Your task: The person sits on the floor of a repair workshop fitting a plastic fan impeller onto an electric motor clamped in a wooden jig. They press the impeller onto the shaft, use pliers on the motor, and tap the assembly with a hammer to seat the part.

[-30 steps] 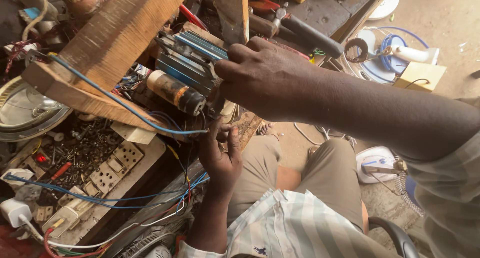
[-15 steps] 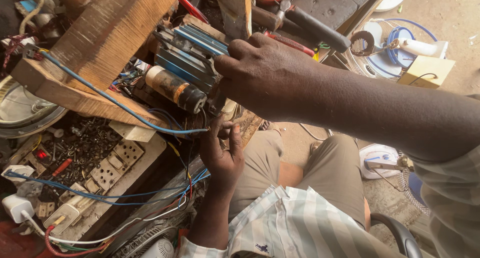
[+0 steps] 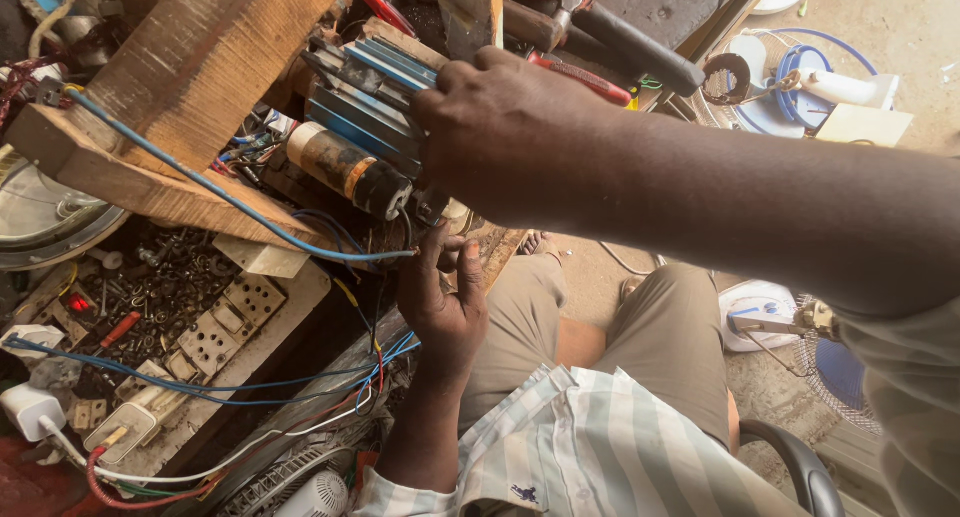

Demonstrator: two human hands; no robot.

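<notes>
The right hand covers the near end of the blue finned circuit assembly, and its fingertips are hidden against it, so the grip cannot be made out. The left hand reaches up under the assembly; what its fingertips touch is hidden. The cylindrical capacitor has its leads out of sight. The wooden plank is cut off at the top edge.

Bare right forearm, pale grey-green sleeve at the upper arm
</notes>
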